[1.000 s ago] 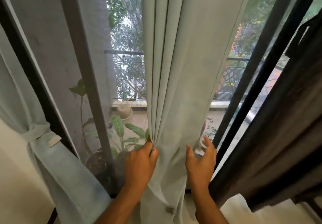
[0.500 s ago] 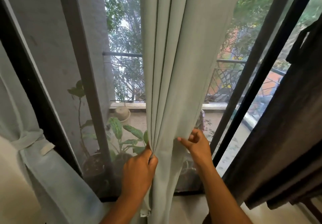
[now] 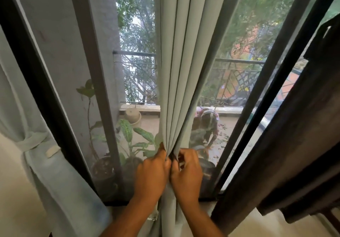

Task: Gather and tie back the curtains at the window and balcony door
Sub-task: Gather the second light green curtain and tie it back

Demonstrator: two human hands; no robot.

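Curtain fabric, pale grey-green (image 3: 181, 74), hangs down the middle of my view in front of the balcony door's glass, its pleats squeezed into a narrow bunch low in the frame. My left hand (image 3: 151, 174) is curled round the left side of that bunch, thumb up against the folds. My right hand (image 3: 186, 174) is curled round the right side, its fingers bent into the cloth, and the two hands sit pressed against each other with the gathered folds clamped between them. Below the hands the fabric falls on between my forearms.

At the far left I see a second pale curtain (image 3: 27, 119), already gathered and cinched by a tie-back band (image 3: 35, 142) with a light tab on it. A dark curtain (image 3: 294, 144) slants across the right side, beside the dark door frame (image 3: 272, 82).

Through the glass, potted plants (image 3: 128, 141) stand on the balcony floor just behind my left hand, an upturned pot (image 3: 132, 116) rests near the low wall, and a metal railing (image 3: 237, 61) runs across with trees behind it.
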